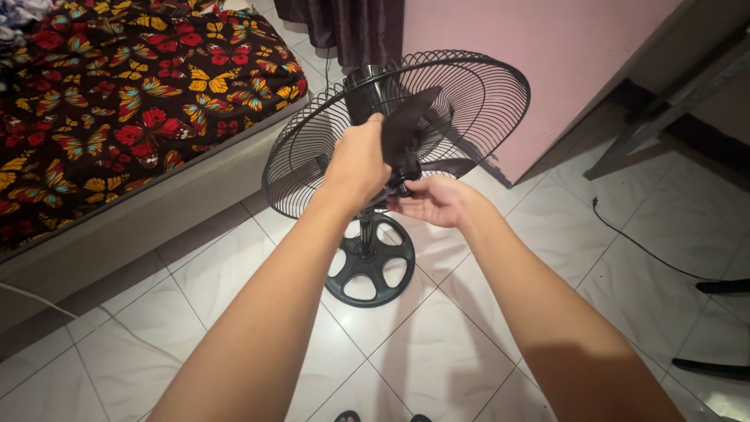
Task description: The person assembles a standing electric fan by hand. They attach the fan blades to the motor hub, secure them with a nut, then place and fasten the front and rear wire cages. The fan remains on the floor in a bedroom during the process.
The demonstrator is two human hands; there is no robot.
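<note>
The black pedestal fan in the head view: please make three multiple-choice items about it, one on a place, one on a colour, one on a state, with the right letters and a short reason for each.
1. Where does the fan's round base stand?
A. on the bed
B. on the white tiled floor
C. on a table

2. What colour are the fan blades?
A. black
B. white
C. blue

3. In what state is the front of the fan?
A. closed by a front grille
B. wrapped in cloth
C. open, with the blades bare before the rear grille

Answers:
1 B: the base rests on the floor tiles, beside the bed with the butterfly cover.
2 A: the blades look as dark as the rear grille.
3 C: the left hand grips a bare blade and the right hand is at the hub, with no wires over them.
</note>
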